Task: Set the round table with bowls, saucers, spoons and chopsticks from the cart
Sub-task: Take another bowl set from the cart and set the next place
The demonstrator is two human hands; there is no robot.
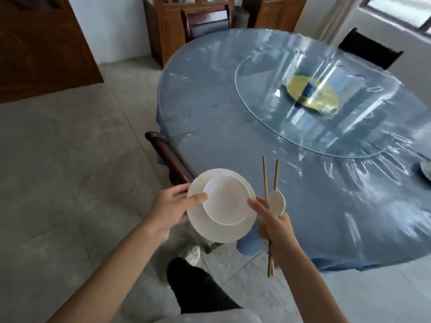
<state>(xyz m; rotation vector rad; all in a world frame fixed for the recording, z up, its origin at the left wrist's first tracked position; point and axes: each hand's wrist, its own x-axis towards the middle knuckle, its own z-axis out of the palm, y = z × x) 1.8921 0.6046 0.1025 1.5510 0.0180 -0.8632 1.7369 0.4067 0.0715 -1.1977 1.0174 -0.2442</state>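
Observation:
A white bowl sits on a white saucer, both held in the air just off the near left edge of the round table. My left hand grips the saucer's left rim, thumb on the bowl's edge. My right hand holds a pair of wooden chopsticks and a white spoon, and its forefinger touches the bowl's right rim. The table has a blue cloth under clear plastic.
A glass turntable with a yellow and blue centrepiece fills the table's middle. Dark wooden chairs stand at the near left, far side and far right. A white dish shows at the right edge. My legs are below.

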